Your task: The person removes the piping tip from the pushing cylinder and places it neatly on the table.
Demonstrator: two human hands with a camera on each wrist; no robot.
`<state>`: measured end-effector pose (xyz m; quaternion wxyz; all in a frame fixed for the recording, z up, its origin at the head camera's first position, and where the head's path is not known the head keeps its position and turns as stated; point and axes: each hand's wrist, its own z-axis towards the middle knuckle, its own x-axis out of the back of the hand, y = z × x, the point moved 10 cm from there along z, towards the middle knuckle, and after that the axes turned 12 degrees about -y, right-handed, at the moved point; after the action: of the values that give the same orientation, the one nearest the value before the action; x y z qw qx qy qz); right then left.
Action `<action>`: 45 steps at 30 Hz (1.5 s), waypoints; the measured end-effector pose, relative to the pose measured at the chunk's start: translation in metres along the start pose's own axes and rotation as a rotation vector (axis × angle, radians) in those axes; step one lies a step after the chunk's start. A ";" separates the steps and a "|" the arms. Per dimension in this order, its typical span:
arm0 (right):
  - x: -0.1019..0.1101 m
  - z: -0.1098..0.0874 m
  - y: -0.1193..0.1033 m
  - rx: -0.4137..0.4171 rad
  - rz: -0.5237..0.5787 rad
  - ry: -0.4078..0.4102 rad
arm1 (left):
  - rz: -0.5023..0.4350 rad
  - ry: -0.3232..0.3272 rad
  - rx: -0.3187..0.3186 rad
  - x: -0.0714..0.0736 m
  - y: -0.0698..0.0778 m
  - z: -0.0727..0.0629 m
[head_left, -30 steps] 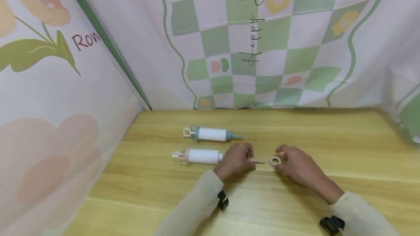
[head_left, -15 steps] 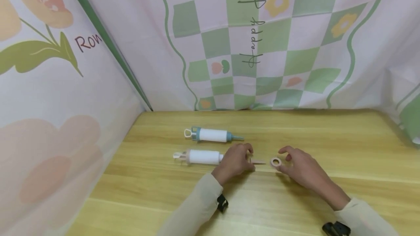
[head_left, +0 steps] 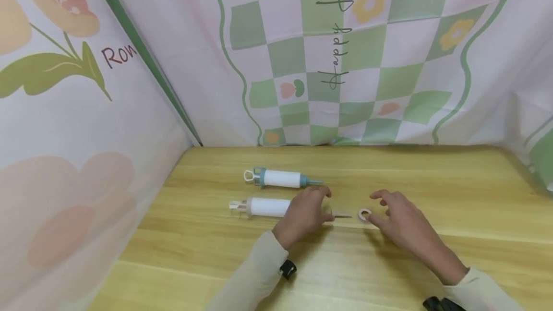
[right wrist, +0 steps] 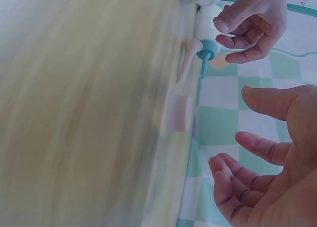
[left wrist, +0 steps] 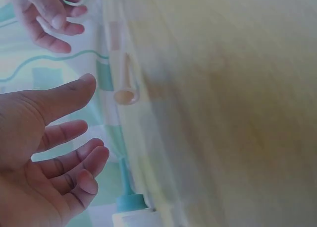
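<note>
A white-barrelled syringe-like tube (head_left: 267, 207) with pale pink fittings lies on the table, its front end hidden by my left hand (head_left: 303, 212). That hand hovers with thumb and fingers spread, holding nothing. Just beyond its thumb lies a separate pink tapered nozzle (head_left: 343, 216), also visible in the left wrist view as a nozzle (left wrist: 125, 81). My right hand (head_left: 403, 217) is also spread, its thumb overlapping the edge of a pink ring (head_left: 360, 215) in the head view. In the right wrist view the ring (right wrist: 180, 113) stands apart from the fingers.
A second tube (head_left: 282, 178) of the same kind, with teal ends and its teal nozzle attached, lies behind the pink one. The wooden table (head_left: 432, 176) ends at a patterned cloth (head_left: 285, 56) at the back, with another cloth (head_left: 78, 124) on the left.
The hands have drawn slightly apart: the left one back to the left, the right one to the right. Ring, nozzle and tubes stay on the table, while the head view has shifted a little.
</note>
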<state>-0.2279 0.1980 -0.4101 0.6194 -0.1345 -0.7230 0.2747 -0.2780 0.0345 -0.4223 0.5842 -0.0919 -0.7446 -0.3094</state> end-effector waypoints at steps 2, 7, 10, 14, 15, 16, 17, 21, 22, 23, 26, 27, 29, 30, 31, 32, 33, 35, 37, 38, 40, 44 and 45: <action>0.000 0.000 -0.005 0.015 0.006 0.004 | 0.000 0.017 -0.009 0.007 0.000 -0.005; 0.001 0.002 -0.016 0.069 0.049 -0.001 | -0.009 0.053 -0.028 0.021 -0.002 -0.013; 0.001 0.005 -0.023 0.104 0.093 -0.008 | -0.035 0.068 -0.035 0.026 -0.007 -0.017; -0.001 0.009 -0.033 0.145 0.154 -0.013 | -0.060 0.107 -0.029 0.031 -0.018 -0.022; -0.001 0.009 -0.036 0.160 0.168 -0.012 | -0.063 0.122 -0.034 0.033 -0.021 -0.024; -0.002 0.010 -0.039 0.172 0.179 -0.013 | -0.065 0.138 -0.033 0.035 -0.024 -0.026; -0.002 0.010 -0.042 0.185 0.192 -0.012 | -0.063 0.154 -0.032 0.037 -0.027 -0.028; -0.004 0.013 -0.052 0.238 0.223 -0.008 | -0.063 0.206 -0.019 0.047 -0.041 -0.035; -0.004 0.014 -0.054 0.244 0.227 -0.007 | -0.062 0.211 -0.009 0.050 -0.044 -0.037; -0.004 0.015 -0.056 0.254 0.230 -0.004 | -0.063 0.218 -0.005 0.053 -0.048 -0.038; -0.004 0.020 -0.060 0.269 0.236 -0.001 | -0.084 0.239 0.008 0.061 -0.058 -0.044; -0.005 0.021 -0.062 0.273 0.238 -0.001 | -0.091 0.252 0.009 0.065 -0.061 -0.047; -0.006 0.024 -0.064 0.278 0.243 -0.001 | -0.118 0.276 0.008 0.070 -0.068 -0.050; -0.007 0.025 -0.065 0.277 0.246 -0.003 | -0.129 0.292 0.006 0.073 -0.071 -0.053; -0.007 0.026 -0.066 0.277 0.247 -0.003 | -0.132 0.307 -0.004 0.075 -0.073 -0.054; -0.008 0.027 -0.066 0.278 0.250 -0.003 | -0.133 0.325 -0.015 0.078 -0.075 -0.056; -0.009 0.028 -0.067 0.280 0.249 -0.006 | -0.137 0.342 -0.028 0.080 -0.077 -0.058; -0.011 0.030 -0.068 0.285 0.251 -0.015 | -0.144 0.376 -0.061 0.084 -0.081 -0.062; -0.013 0.032 -0.068 0.287 0.252 -0.027 | -0.152 0.411 -0.093 0.089 -0.084 -0.065; -0.013 0.033 -0.068 0.288 0.258 -0.036 | -0.159 0.423 -0.101 0.091 -0.086 -0.066; -0.014 0.037 -0.066 0.283 0.272 -0.054 | -0.176 0.436 -0.106 0.094 -0.091 -0.067; -0.016 0.045 -0.058 0.263 0.323 -0.092 | -0.205 0.427 -0.073 0.097 -0.105 -0.068; -0.016 0.047 -0.055 0.257 0.340 -0.099 | -0.219 0.416 -0.059 0.097 -0.110 -0.068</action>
<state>-0.2623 0.1336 -0.3963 0.5400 -0.1607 -0.6786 0.4712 -0.3069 -0.1127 -0.3632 0.6851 0.0380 -0.6043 -0.4049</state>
